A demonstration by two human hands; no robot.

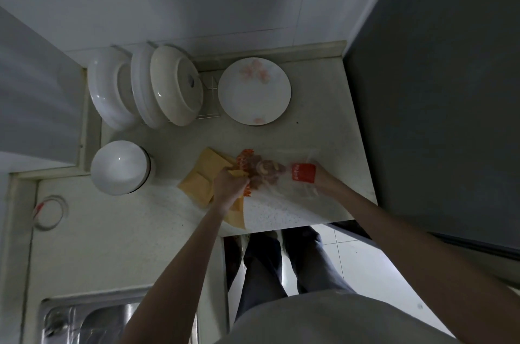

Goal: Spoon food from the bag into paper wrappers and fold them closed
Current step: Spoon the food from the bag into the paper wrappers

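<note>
We look down on a pale speckled counter [281, 211], and the clear plastic bag [292, 175] lies near its front right corner, with pinkish, blurred food [264, 170] bunched inside its left end. A red label [303, 172] sits on the bag's right part. Just left of the bag, yellow paper wrappers [201, 179] lie fanned out on the counter, reaching down to the front edge. An orange patterned strip [243, 159] shows at the bag's left end; we cannot tell what it belongs to.

Toward the back edge we see 1 flat white plate [254, 92] with faint pink marks, holding nothing we can make out. Left of it, 3 white dishes [146, 87] stand on edge in a wire rack [209, 107]. In front of those, a white bowl [119, 166] sits upside down near the counter's left edge. A steel sink [92, 321] fills the lower left.

Now the hands. The left hand [229, 184] reaches in, fingers curled down, gripping yellow paper right at the bag's left end. The right hand [320, 176] comes in from the right, mostly hidden behind the red label, and it grips the bag there. Both forearms stretch out straight from the body.
</note>
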